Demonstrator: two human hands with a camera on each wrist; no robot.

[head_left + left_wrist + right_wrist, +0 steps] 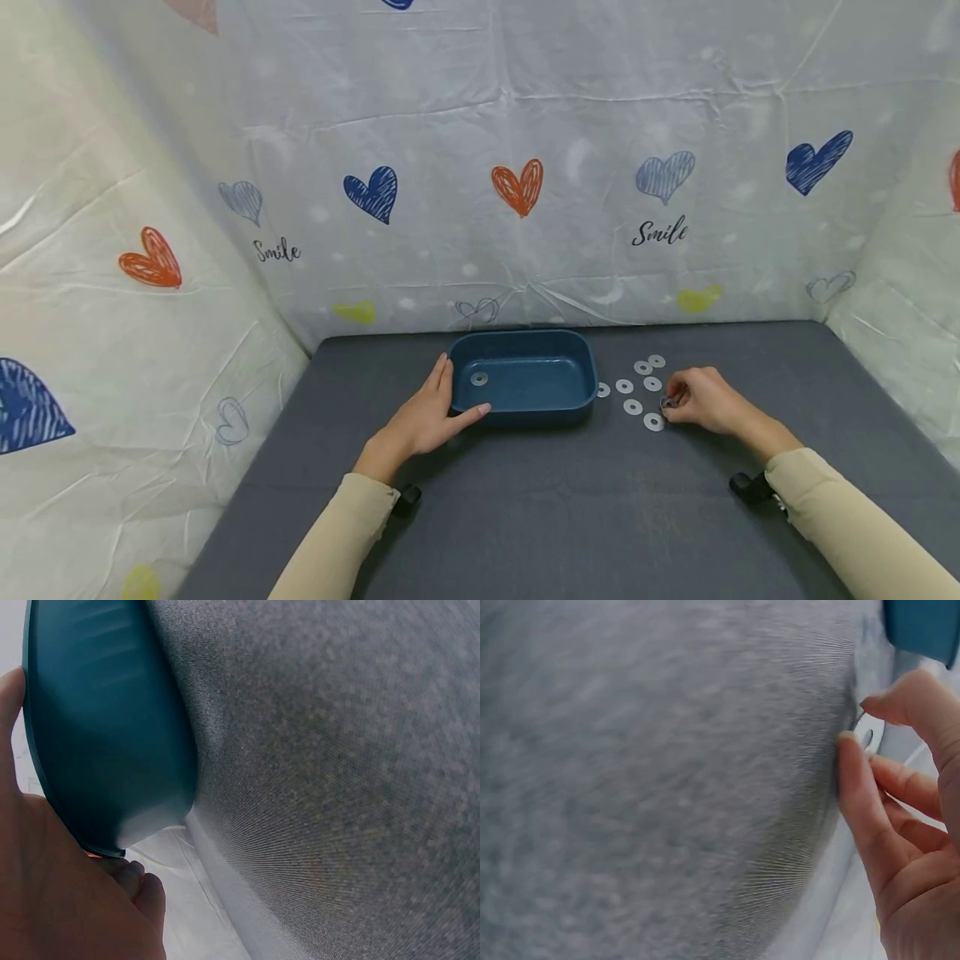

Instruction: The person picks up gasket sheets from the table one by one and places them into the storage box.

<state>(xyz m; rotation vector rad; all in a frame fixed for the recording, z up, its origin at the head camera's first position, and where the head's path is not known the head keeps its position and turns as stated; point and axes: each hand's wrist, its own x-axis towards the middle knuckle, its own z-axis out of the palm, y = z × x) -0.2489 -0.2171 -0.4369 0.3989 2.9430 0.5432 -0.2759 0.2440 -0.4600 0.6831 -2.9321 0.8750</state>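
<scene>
A blue rectangular plastic tray [555,408] stands at the back of the table, with one flat washer [478,378] inside at its left. My left hand [423,421] rests at the tray's front left corner, index finger straight along the left side and thumb stretched over the front rim. In the left wrist view its other fingers bend below the tray's rim [75,838]. Right of the tray, my right hand [705,402] pinches a washer [868,731] between thumb and fingertips. Several loose washers [633,407] lie flat between that hand and the tray.
Dark grey cloth [555,517] covers the table. A pale curtain [450,242] printed with hearts rises right behind the tray and along both sides. Black bands [750,487] circle both wrists.
</scene>
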